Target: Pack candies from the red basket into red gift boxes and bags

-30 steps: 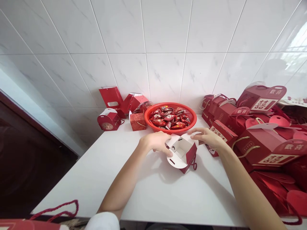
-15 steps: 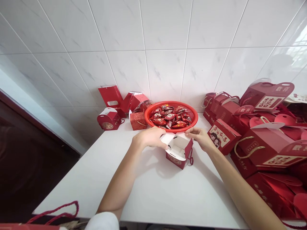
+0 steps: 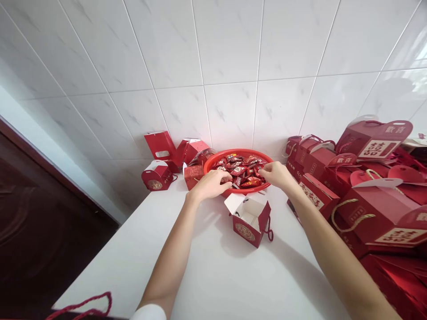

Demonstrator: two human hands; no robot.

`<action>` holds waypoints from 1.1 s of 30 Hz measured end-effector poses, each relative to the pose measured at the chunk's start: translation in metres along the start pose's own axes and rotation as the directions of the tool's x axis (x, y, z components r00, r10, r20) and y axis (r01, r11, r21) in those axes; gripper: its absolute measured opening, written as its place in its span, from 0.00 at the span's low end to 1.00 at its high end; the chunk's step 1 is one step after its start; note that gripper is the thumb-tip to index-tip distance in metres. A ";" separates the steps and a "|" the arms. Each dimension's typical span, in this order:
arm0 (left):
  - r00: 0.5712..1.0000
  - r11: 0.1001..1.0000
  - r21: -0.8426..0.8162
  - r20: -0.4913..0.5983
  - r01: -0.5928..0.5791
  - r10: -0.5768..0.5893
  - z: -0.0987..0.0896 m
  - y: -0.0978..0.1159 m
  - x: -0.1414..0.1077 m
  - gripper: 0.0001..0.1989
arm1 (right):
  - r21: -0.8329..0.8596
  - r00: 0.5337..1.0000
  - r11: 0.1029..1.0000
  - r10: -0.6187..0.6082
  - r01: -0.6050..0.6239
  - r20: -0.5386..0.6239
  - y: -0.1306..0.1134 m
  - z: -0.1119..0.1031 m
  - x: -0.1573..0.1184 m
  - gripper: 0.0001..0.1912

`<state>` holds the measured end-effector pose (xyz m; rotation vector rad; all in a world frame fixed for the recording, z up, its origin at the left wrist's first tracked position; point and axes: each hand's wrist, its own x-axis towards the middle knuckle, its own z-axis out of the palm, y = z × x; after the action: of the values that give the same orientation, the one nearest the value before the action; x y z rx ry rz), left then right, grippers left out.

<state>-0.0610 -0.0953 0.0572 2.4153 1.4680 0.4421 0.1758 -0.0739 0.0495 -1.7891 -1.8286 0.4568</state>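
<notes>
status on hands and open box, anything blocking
Left hand, right hand at wrapped sweets in red basket. Open box unheld, in front of basket. Nothing blocking seen.

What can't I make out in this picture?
Head view: the inside bottom of the red basket; wrapped packets cover it.
Head view: whether the left hand or right hand grips a packet; too small to tell.
Head view: what the dark-pink cord belongs to; the bottom edge cuts it off.

Bright, whitish light; glare on tiled wall (image 3: 230,49), far right. Soft shadow beside open box (image 3: 248,229). Door (image 3: 36,213), left, dim. Wide-angle stretch at edges.
</notes>
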 end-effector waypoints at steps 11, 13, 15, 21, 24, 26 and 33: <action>0.927 0.978 0.138 0.320 0.159 -0.196 0.030 -0.013 0.064 0.26 | 0.113 0.909 0.942 -0.335 0.316 0.247 0.015 0.045 0.057 0.12; 0.916 0.975 0.152 0.344 0.164 -0.208 0.032 -0.014 0.072 0.34 | 0.145 0.906 0.941 -0.334 0.305 0.262 0.018 0.047 0.058 0.12; 0.908 0.972 0.164 0.358 0.167 -0.217 0.035 -0.016 0.079 0.39 | 0.165 0.896 0.940 -0.335 0.298 0.290 0.020 0.048 0.059 0.15; 0.880 0.971 0.161 0.417 0.175 -0.228 0.044 -0.022 0.090 0.49 | -0.101 0.905 0.915 -0.363 0.391 0.221 0.018 0.052 0.059 0.26; 0.899 0.973 0.156 0.382 0.168 -0.216 0.044 -0.023 0.090 0.44 | -0.163 0.927 0.924 -0.311 0.347 0.208 0.017 0.054 0.059 0.24; 0.919 0.977 0.140 0.339 0.161 -0.200 0.044 -0.023 0.089 0.39 | -0.120 0.930 0.939 -0.289 0.321 0.228 0.019 0.054 0.059 0.21; 0.964 0.991 -0.014 0.234 0.133 -0.126 0.046 -0.028 0.085 0.21 | 0.080 0.987 0.984 -0.162 0.160 0.022 0.029 0.058 0.067 0.12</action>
<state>-0.0276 -0.0105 0.0138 2.2424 1.4913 0.1433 0.1666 0.0019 -0.0040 -1.5761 -1.9299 0.4863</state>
